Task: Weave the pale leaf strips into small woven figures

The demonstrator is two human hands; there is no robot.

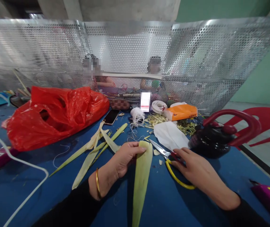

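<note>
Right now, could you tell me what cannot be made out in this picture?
All in the head view:
The right hand covers the handles of the scissors, so its grip is unclear.
The leaf strip in the left hand is cut off by the bottom edge.
The red bag hides its own contents.
The perforated screen blurs what is behind it.

A blue table (pixel 54 195) crowded with work – a red plastic bag (pixel 54 116) at left, loose leaf strips (pixel 94 151), a long pale leaf (pixel 141 176) and yellow-handled scissors (pixel 165 154) in front, a phone (pixel 111 116), a thread spool (pixel 137 116) and a dark pot (pixel 210 138) behind
</note>
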